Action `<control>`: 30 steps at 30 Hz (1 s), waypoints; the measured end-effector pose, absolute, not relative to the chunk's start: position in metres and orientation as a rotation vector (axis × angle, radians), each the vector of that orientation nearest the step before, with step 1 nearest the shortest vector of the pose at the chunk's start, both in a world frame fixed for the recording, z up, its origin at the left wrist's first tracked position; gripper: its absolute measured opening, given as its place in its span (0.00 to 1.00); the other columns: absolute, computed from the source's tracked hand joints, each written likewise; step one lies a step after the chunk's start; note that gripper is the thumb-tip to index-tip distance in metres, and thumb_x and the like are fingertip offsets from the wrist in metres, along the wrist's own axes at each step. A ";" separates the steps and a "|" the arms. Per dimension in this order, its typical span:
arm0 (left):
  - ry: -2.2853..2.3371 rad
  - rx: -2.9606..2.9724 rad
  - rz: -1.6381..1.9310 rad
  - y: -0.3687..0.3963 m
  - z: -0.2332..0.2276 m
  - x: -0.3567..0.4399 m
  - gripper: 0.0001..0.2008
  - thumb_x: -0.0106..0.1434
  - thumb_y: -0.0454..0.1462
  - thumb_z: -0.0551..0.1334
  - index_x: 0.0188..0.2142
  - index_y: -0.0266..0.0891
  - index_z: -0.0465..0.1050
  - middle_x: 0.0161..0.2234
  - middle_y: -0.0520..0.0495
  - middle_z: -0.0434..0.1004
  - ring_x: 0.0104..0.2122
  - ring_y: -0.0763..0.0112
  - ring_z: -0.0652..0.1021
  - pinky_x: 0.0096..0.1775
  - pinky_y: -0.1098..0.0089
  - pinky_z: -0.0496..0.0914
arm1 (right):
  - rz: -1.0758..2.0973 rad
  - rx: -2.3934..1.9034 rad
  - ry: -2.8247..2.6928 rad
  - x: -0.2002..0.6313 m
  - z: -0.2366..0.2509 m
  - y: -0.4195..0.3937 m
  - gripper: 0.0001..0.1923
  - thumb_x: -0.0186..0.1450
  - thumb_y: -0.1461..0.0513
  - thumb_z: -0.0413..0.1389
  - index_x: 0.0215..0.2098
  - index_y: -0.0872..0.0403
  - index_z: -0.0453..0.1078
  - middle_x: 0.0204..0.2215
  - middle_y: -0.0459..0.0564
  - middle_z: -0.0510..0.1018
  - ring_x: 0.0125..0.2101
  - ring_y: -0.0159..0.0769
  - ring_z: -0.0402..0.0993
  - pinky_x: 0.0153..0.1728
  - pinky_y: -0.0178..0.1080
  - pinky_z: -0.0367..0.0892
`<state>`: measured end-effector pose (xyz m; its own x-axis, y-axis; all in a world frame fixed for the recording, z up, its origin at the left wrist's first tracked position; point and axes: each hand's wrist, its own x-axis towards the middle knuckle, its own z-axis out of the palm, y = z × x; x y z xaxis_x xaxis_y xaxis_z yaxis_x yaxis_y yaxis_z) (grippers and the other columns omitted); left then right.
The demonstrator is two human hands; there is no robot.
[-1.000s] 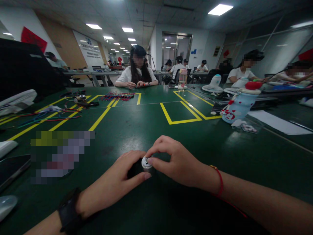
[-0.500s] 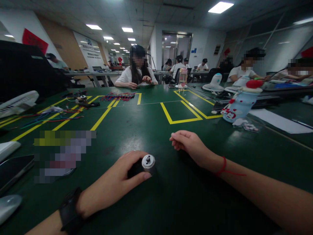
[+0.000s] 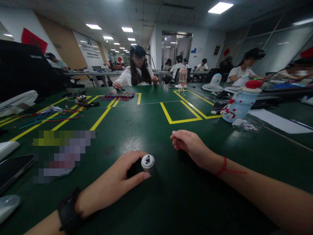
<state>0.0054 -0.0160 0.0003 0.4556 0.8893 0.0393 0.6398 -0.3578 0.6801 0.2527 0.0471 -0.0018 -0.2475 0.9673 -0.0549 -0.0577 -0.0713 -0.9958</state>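
Observation:
A small silver cylindrical electric motor (image 3: 148, 163) stands upright on the green table, its short shaft pointing up. Around its left side curves my left hand (image 3: 124, 173), thumb at the near side and forefinger at the far side. My right hand (image 3: 189, 143) is held farther out, to the right of the motor and apart from it. Its fingers are curled in with the thumb pressed against the forefinger; whether anything small is between them is hidden.
Yellow tape lines (image 3: 182, 121) mark the table. Wires (image 3: 119, 96) lie farther off, and a blue bottle (image 3: 241, 104) stands at right beside white paper (image 3: 280, 120). At left are a phone (image 3: 14, 171) and a mouse (image 3: 8, 207). Across the table sits another person (image 3: 137, 73).
Both my hands and the motor stay practically in place. Across the table, the other person's hands have moved apart, one reaching toward the wires.

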 end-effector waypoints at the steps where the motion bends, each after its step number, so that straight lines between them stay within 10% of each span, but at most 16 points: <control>1: 1.270 2.115 0.547 -0.016 0.000 0.005 0.17 0.63 0.47 0.60 0.51 0.51 0.65 0.49 0.52 0.73 0.46 0.61 0.74 0.48 0.63 0.70 | 1.469 -1.082 -1.302 0.253 -0.001 0.047 0.14 0.63 0.54 0.55 0.32 0.57 0.70 0.25 0.46 0.72 0.24 0.29 0.67 0.28 0.35 0.63; 9: 1.272 2.150 0.569 -0.016 -0.002 0.005 0.17 0.63 0.46 0.61 0.51 0.51 0.65 0.48 0.51 0.73 0.46 0.61 0.74 0.49 0.61 0.70 | 1.337 -1.064 -1.606 0.244 0.000 0.038 0.09 0.63 0.59 0.56 0.37 0.57 0.71 0.27 0.46 0.73 0.27 0.31 0.68 0.30 0.36 0.63; 17: 1.206 2.173 0.617 -0.014 -0.005 0.006 0.19 0.64 0.44 0.60 0.54 0.51 0.62 0.51 0.49 0.70 0.49 0.61 0.71 0.52 0.57 0.67 | 0.808 -0.757 -2.178 0.225 0.013 -0.001 0.16 0.69 0.66 0.46 0.51 0.47 0.68 0.50 0.49 0.71 0.52 0.36 0.63 0.53 0.44 0.58; 30: 1.225 2.165 0.587 -0.014 -0.005 0.008 0.18 0.63 0.45 0.61 0.52 0.50 0.64 0.49 0.51 0.72 0.47 0.62 0.73 0.50 0.59 0.68 | 0.709 -0.859 -2.001 0.214 0.014 0.007 0.03 0.63 0.61 0.58 0.36 0.51 0.72 0.38 0.46 0.74 0.43 0.35 0.68 0.46 0.40 0.61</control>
